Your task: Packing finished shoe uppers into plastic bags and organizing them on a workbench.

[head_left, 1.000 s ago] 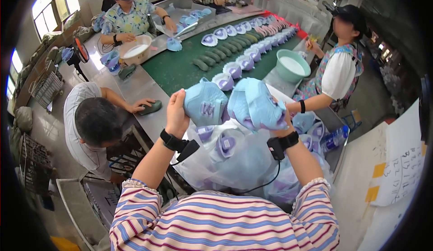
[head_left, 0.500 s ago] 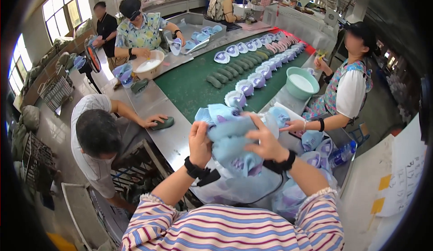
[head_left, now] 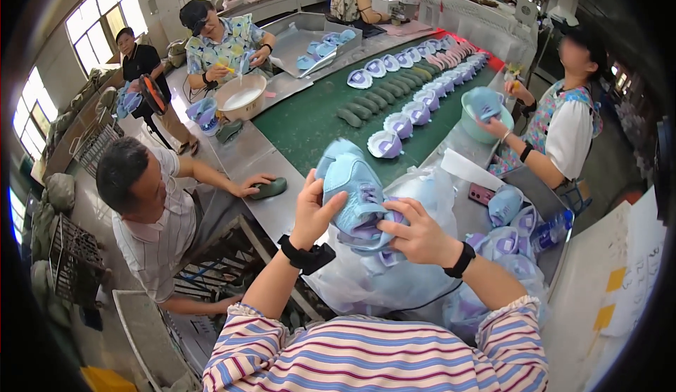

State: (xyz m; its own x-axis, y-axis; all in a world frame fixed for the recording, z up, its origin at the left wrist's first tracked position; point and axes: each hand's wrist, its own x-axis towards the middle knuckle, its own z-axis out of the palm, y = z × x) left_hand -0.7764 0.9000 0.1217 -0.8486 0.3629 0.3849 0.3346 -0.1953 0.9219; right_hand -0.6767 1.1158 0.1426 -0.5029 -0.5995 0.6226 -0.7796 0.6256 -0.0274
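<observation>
Both hands are closed on a light-blue shoe upper [head_left: 355, 195], held above a clear plastic bag [head_left: 394, 279] at the near end of the bench. The left hand [head_left: 315, 212] wraps its left side with the thumb across the top; the right hand [head_left: 420, 235] curls under its lower right edge. A green conveyor belt [head_left: 317, 114] carrying rows of shoe parts runs beyond it.

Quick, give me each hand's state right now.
Left hand: closed on the blue shoe upper.
Right hand: gripping the same blue shoe upper from the other side.
</observation>
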